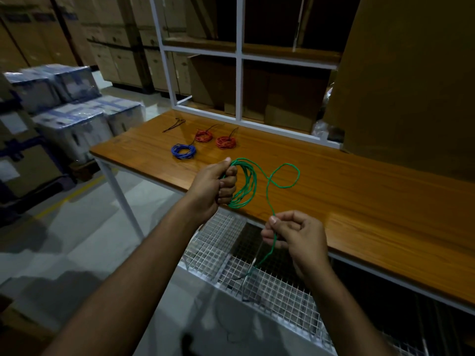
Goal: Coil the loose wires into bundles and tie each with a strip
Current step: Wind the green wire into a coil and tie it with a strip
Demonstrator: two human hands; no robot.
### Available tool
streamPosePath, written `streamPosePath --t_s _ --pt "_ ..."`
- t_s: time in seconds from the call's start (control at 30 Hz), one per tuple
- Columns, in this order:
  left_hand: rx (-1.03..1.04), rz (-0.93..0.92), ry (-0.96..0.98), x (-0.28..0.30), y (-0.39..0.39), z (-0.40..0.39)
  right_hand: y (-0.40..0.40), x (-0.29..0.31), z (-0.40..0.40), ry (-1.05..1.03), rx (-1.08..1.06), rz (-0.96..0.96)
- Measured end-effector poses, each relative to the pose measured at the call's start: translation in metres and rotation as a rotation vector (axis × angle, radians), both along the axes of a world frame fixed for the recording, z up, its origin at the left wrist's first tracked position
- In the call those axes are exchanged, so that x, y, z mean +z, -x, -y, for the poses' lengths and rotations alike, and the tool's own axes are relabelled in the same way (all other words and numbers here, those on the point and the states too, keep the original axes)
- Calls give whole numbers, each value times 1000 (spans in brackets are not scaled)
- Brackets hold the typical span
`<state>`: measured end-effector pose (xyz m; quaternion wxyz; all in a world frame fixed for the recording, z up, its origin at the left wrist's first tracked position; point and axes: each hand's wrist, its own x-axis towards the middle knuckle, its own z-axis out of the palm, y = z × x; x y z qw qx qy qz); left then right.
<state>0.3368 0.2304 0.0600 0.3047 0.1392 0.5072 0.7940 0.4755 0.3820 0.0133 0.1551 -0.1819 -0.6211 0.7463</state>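
A: Where is the green wire (244,186)?

B: Its coil sits clenched in the left hand (216,186) over the tabletop (359,201) edge.

A: And the loose tail?

B: It loops rightward, then down through the pinching right hand (295,235), the nearer one.

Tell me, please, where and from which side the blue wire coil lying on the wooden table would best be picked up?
Probably by pinching the near arc of the blue wire coil from above. It lies flat on the wooden table as an open ring, so one finger can drop into the centre and the thumb outside. The near side is free; a dark tie strip sticks out at its far right edge, towards the red wire coils.
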Motion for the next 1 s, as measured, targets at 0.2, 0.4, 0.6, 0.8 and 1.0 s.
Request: streamPosePath --t_s 0.2,0.4,0.6,0.8,1.0 --pt "70 -91 108 -17 0 -9 -4 31 1 -161 -20 -87" --pt "41 -172 139 -25 -10 -13 16 27 -53 81 -372 4" --pt "-4 -92 -70 -15 -7 -18 23 -14 -64 -310 -174 456" --pt "36 -34 -120 -6 3 -23 6 16 -23 -1026 658 467" --pt "-18 84 -89 -25 -6 -33 9 68 -11 -1097 620 -54"
